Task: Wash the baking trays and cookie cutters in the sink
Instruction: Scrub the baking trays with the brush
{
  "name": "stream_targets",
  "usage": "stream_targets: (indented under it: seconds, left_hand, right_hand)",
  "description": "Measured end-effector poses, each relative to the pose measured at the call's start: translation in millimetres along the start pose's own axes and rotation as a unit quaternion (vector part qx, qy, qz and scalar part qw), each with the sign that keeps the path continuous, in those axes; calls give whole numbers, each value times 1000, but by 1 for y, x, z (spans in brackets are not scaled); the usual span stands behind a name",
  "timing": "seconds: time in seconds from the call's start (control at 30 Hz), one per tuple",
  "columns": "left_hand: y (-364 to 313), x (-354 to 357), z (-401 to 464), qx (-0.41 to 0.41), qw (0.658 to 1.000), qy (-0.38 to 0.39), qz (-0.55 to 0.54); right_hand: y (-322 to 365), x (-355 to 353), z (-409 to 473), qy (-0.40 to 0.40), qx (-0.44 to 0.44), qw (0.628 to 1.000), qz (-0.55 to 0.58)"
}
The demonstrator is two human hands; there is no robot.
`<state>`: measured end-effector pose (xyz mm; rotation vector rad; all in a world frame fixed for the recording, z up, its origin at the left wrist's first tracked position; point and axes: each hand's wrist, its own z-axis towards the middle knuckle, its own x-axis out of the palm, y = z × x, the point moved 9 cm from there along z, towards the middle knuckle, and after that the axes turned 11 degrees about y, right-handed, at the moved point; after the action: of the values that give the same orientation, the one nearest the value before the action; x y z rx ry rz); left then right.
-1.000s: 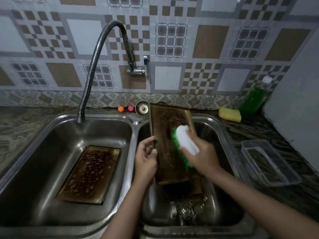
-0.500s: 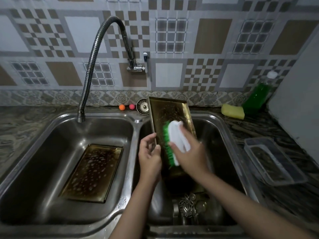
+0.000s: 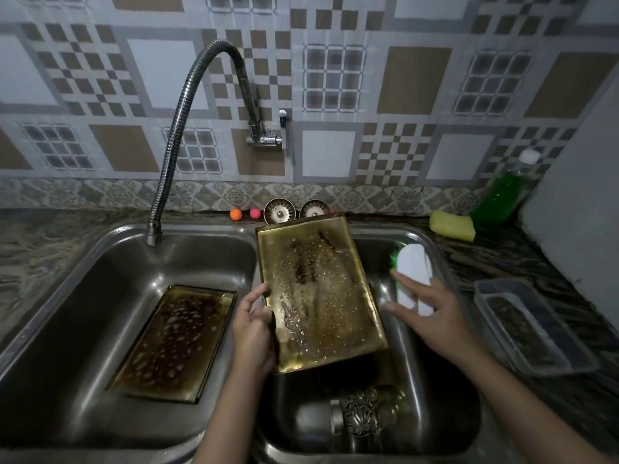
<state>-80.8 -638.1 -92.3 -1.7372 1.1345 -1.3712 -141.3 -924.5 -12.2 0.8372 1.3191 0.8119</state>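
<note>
Bare forearms; no sleeves, both hands (image 3: 253, 326) (image 3: 432, 313)

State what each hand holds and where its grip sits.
The left hand grips the soapy baking tray by its left long edge, near the lower corner. The right hand is spread open beside the scrub brush, holding nothing.

Patterned brown-and-grey tiled wall (image 3: 335, 78), dark marbled countertop (image 3: 50, 242), plain white panel (image 3: 582, 202) at right, dim light

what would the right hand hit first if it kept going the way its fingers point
Probably the right edge of the held tray: the right hand, spread over the brush, points left toward it. Depth is unclear, so it might pass over.
</note>
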Motion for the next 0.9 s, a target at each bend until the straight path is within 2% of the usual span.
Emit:
stream_targets:
  seconds: [0.13, 0.27, 0.33, 0.4, 0.43, 0.5, 0.6, 0.67, 0.8, 0.9]
  left_hand:
    - [5, 17, -7, -38, 998, 50, -7]
    - [14, 24, -12, -87, 993, 78, 29]
    - [14, 25, -12, -91, 985, 84, 121]
    - [2, 31, -15, -51, 969, 86, 227]
    - [-5, 39, -18, -26, 965, 100, 242]
    - [-10, 64, -26, -16, 963, 165, 213]
    - [-5, 101, -43, -67, 951, 265, 147]
    - [-4, 116, -49, -81, 942, 303, 117]
    - [-3, 116, -50, -77, 946, 298, 101]
    - [-4, 103, -47, -15, 956, 257, 143]
  right_hand:
    - [0, 23, -1, 34, -12, 999, 41]
    - [-4, 27, -3, -6, -19, 998, 67]
    - [-6, 28, -7, -32, -14, 996, 77]
    - [-2, 31, -12, -49, -18, 996, 71]
    - [0, 33, -15, -55, -20, 996, 61]
    - [3, 40, -21, -63, -28, 996, 47]
    - [9, 52, -29, -66, -40, 997, 30]
    - [16, 60, -32, -57, -48, 996, 41]
    - [31, 64, -33, -54, -80, 990, 104]
    - [34, 59, -29, -52, -84, 990, 104]
